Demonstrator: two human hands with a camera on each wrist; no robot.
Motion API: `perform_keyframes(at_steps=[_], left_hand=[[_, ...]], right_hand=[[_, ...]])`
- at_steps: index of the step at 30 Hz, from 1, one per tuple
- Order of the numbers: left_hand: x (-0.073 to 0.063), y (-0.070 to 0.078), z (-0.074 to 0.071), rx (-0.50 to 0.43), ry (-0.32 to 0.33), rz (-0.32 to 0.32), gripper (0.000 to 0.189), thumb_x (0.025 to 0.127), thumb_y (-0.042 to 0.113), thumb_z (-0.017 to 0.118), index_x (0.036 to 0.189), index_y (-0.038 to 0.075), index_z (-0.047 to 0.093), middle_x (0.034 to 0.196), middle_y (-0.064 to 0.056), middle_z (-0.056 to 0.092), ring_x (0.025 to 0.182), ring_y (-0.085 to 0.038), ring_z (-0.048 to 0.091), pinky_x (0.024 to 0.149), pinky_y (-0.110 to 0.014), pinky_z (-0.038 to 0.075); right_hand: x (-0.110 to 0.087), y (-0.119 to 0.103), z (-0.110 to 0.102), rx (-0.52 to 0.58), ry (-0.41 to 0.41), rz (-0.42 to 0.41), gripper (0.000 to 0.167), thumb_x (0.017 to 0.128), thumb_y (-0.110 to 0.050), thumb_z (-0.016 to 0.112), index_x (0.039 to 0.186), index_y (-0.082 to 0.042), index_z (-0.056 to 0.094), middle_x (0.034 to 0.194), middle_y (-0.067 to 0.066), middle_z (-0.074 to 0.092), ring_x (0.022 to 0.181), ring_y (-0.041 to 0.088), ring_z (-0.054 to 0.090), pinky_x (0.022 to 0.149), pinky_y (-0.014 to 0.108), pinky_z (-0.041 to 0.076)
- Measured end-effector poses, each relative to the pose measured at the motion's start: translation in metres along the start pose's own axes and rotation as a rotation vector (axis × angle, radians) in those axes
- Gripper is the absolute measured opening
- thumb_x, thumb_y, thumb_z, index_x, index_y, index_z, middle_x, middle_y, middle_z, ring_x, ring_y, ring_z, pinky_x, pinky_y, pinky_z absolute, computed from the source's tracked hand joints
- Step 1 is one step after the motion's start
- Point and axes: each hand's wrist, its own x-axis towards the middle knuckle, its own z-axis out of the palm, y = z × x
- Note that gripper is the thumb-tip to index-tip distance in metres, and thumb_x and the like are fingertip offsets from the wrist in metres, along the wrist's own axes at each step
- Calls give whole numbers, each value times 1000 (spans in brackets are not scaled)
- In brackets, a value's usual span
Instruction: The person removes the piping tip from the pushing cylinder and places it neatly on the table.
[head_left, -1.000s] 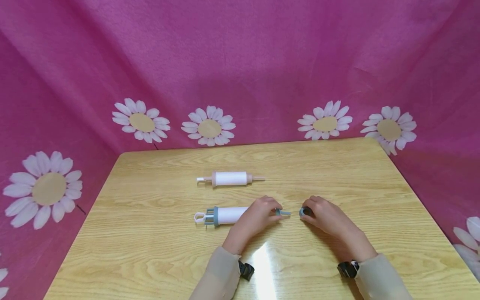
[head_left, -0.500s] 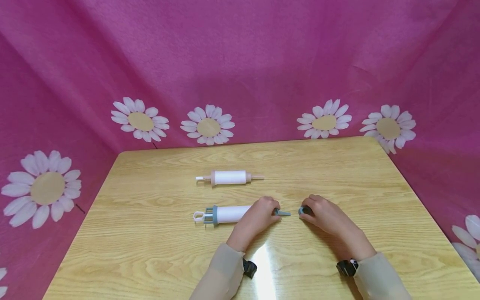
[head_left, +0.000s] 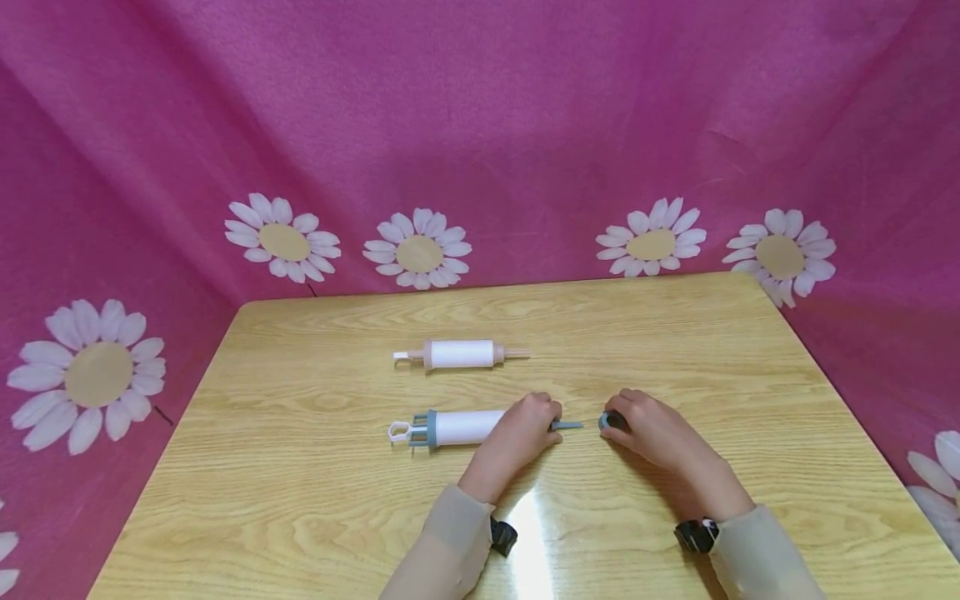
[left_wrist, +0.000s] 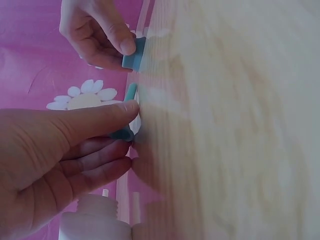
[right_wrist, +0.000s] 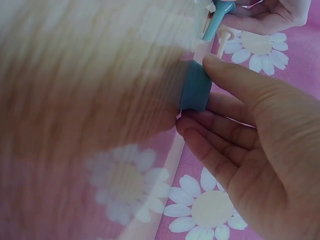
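My left hand (head_left: 519,429) pinches a small teal nozzle (head_left: 570,425) between thumb and fingers, its narrow tip pointing right, low over the table. To the right, my right hand (head_left: 658,429) holds a short teal ring-shaped cap (right_wrist: 196,86) at the tabletop. A gap separates the nozzle tip from the cap. Left of the nozzle lies a large toy-like syringe with a white barrel (head_left: 461,427), a teal flange and a white ring handle (head_left: 400,432). In the left wrist view its threaded neck (left_wrist: 97,206) shows beneath my left hand, apart from the nozzle.
Behind lies a second syringe (head_left: 461,354) with a white barrel, beige ends and a thin tip pointing right. The wood-grain table (head_left: 300,500) reaches back to a pink flowered cloth (head_left: 480,125). Each wrist wears a black camera.
My left fingers have settled further over the nozzle, covering its wide end, and its tip now points straighter to the right. My right hand and the cap have stayed nearly still.
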Motion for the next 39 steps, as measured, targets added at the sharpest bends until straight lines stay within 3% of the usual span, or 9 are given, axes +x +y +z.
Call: perform_keyframes(at_steps=[16,22,29,35,39], left_hand=[[-1,-2,0,-23,10,-8,11,84,18,76,82,9,68,80,-1,63,74,-10,59,65,-17,47],[-1,-2,0,-47,11,-26,13,84,18,76,82,9,68,80,-1,62,73,-9,57,64,-17,46],[-2,-2,3,-57,38,-21,14,83,18,78,80,9,67,78,-1,61,70,-8,56,63,-16,46],[-4,0,1,-42,55,-18,14,84,18,77,81,9,66,78,0,59,67,-5,50,60,-14,43],[-4,2,-1,-12,113,1,16,86,20,76,92,7,69,86,-2,63,73,-7,57,64,-15,48]], right_hand=[[1,1,-1,25,-18,14,26,83,-21,77,98,-2,68,89,4,63,81,16,60,73,37,55],[0,1,-3,83,-25,75,34,85,-29,75,103,-1,67,94,7,64,83,15,59,76,38,55],[-1,2,-6,197,-16,163,42,91,-32,68,115,3,64,110,16,64,99,29,62,88,49,53],[-1,4,-5,215,4,153,42,93,-32,66,116,3,63,109,14,64,98,27,62,87,48,54],[-1,6,-5,245,24,160,42,93,-33,66,118,2,63,107,12,64,97,25,63,85,45,55]])
